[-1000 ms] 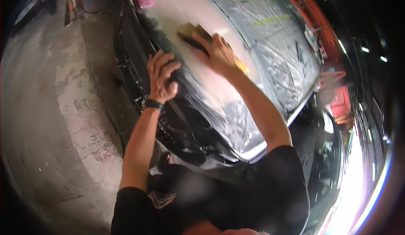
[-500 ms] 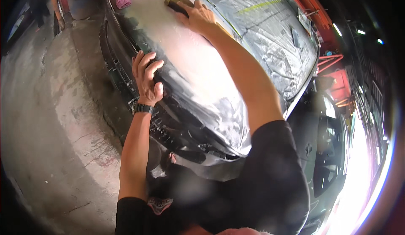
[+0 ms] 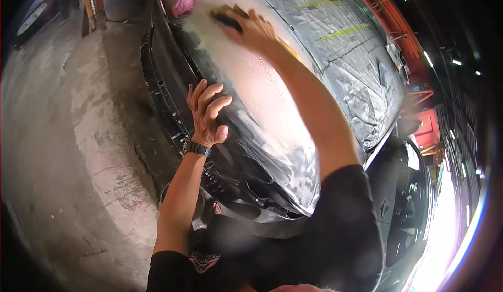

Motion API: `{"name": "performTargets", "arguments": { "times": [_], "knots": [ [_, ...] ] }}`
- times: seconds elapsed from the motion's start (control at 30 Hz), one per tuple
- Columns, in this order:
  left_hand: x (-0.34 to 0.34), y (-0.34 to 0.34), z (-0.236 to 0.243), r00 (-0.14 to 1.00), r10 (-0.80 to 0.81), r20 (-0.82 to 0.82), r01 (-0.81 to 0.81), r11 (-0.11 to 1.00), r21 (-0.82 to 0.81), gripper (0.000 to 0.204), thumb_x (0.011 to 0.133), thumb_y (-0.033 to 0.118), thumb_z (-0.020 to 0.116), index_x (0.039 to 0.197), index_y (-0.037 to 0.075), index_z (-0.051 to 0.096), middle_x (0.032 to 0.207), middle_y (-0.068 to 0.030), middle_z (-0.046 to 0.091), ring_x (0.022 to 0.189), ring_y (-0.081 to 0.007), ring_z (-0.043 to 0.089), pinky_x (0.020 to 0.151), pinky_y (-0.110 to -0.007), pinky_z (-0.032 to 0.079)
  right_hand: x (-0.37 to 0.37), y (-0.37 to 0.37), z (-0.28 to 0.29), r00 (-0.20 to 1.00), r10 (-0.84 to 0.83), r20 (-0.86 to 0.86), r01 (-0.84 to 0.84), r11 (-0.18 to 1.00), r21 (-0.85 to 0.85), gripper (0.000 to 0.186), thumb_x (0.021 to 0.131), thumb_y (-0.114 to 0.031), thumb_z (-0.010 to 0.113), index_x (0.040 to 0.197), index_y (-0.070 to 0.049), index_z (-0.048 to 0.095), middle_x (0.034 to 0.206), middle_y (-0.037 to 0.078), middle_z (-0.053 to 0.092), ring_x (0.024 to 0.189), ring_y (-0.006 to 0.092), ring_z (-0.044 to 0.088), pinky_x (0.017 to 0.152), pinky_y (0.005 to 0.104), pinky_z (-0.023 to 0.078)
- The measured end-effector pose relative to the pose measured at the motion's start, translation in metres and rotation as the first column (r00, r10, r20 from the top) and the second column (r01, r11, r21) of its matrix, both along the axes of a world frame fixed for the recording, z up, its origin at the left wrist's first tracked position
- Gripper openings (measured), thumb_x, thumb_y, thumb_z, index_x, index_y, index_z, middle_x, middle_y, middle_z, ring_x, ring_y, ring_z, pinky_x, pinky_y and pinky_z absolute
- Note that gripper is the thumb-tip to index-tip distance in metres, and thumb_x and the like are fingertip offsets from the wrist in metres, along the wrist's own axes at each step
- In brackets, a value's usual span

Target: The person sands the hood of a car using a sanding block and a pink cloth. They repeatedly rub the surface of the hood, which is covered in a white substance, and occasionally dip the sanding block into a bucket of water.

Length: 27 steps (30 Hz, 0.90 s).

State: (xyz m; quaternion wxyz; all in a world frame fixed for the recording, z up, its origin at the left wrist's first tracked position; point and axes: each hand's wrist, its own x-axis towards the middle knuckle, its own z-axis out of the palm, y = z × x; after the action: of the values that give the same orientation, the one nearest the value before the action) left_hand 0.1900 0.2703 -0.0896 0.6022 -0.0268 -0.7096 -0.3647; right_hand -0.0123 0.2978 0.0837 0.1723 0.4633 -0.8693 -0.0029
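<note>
A car's bonnet (image 3: 236,77), patchy with pale pinkish-beige and grey over dark areas, stretches away in front of me. On its far part my right hand (image 3: 258,31) grips a sanding block (image 3: 230,17), dark with a yellowish side, pressed to the surface. The hand looks slightly blurred. My left hand (image 3: 207,115), a dark watch on its wrist, rests at the bonnet's dark left edge, fingers apart and a little bent, holding nothing. A crumpled pink cloth (image 3: 185,1) lies near the far left edge of the bonnet. Small droplets dot the pale area beside my right forearm.
Clear plastic sheeting (image 3: 346,56) covers the car beyond the bonnet, on the right. A dark car (image 3: 398,203) stands close at the right. Rough concrete floor (image 3: 78,150) runs along the left. Red metal framework (image 3: 382,9) is at the upper right.
The view has shifted, so the car sits farther right and lower in it. My right hand has slid the sanding block somewhat left, nearer the pink cloth. My left hand stays by the edge.
</note>
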Motion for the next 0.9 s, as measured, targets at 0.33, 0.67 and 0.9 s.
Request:
{"name": "performTargets", "arguments": {
  "times": [0.33,0.67,0.9],
  "knots": [
    [0.01,-0.002,0.004,0.998,0.0,0.07,-0.002,1.0,0.028,0.057,0.096,0.065,0.037,0.12,0.02,0.062,0.136,-0.0082,0.056,0.138,-0.0363,0.039,0.116,-0.061,0.018,0.109,0.095,-0.007,0.994,0.109,0.022,-0.11,0.993,0.045,0.052,0.092,-0.048,0.065,0.141,-0.032,0.055,0.114,0.016,0.055,0.098,0.0356,0.062,0.082,0.0485,0.055],
    [-0.008,0.002,0.007,1.0,-0.01,0.016,0.011,0.998,-0.061,0.061,0.099,0.064,0.028,0.12,0.018,0.062,0.136,-0.0093,0.055,0.138,-0.036,0.038,0.118,-0.059,0.018,-0.037,-0.046,0.012,0.989,-0.149,0.001,0.149,0.988,0.047,0.054,0.095,-0.056,0.053,0.144,-0.035,0.051,0.13,0.018,0.056,0.116,0.0411,0.06,0.093,0.0512,0.053],
    [0.005,-0.009,0.002,0.997,0.047,0.066,-0.045,0.998,-0.044,0.058,0.098,0.064,0.032,0.12,0.019,0.062,0.134,-0.009,0.056,0.137,-0.0366,0.039,0.117,-0.06,0.019,0.093,0.121,-0.014,0.983,0.179,-0.033,-0.178,0.984,0.02,0.058,0.091,-0.049,0.066,0.145,-0.038,0.05,0.109,0.016,0.056,0.096,0.037,0.063,0.082,0.0514,0.053]
  ]
}}
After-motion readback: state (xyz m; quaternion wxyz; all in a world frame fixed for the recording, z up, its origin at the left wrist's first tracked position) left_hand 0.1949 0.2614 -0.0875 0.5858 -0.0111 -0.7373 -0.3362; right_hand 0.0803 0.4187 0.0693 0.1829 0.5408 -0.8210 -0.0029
